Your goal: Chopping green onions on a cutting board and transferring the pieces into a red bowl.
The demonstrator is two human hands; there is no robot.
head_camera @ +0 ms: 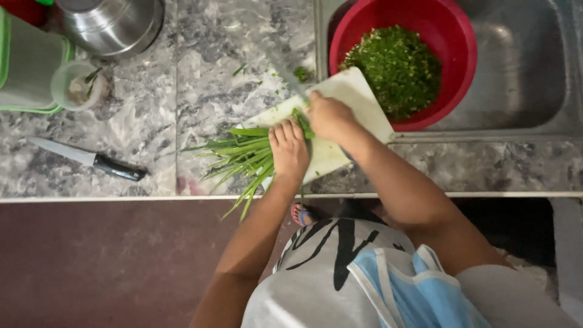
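The left hand (289, 149) lies palm down across a bundle of long green stalks (243, 159), fingers curled and closed over it, which pins the bundle flat to the white cutting board (352, 91) and keeps the stalks gathered for the blade. The right hand (330, 116) sits just beside the left, at the cut end of the bundle; its grip is closed around what appears to be a knife handle, and a blurred blade (285, 70) extends away from it over the board and the bench. The blur prevents a clear reading of the blade edge. The board rests at an angle, one corner on the marble bench (200, 79) and the far corner overlapping the rim of a red bowl (452, 36), a placement that lets cut pieces pass from board to bowl without a gap. The bowl stands in a steel sink (528, 73) and holds a heap of finely chopped greens (395, 67). The uncut leaf tips fan out past the near edge of the bench. A few green scraps lie on the bench near the board. Well apart to the left lie a second knife with a black handle (88, 159), a small clear cup (76, 85), a green-rimmed container (27, 61) and a steel pot (112, 24). None of these stands between the hands and the bowl.
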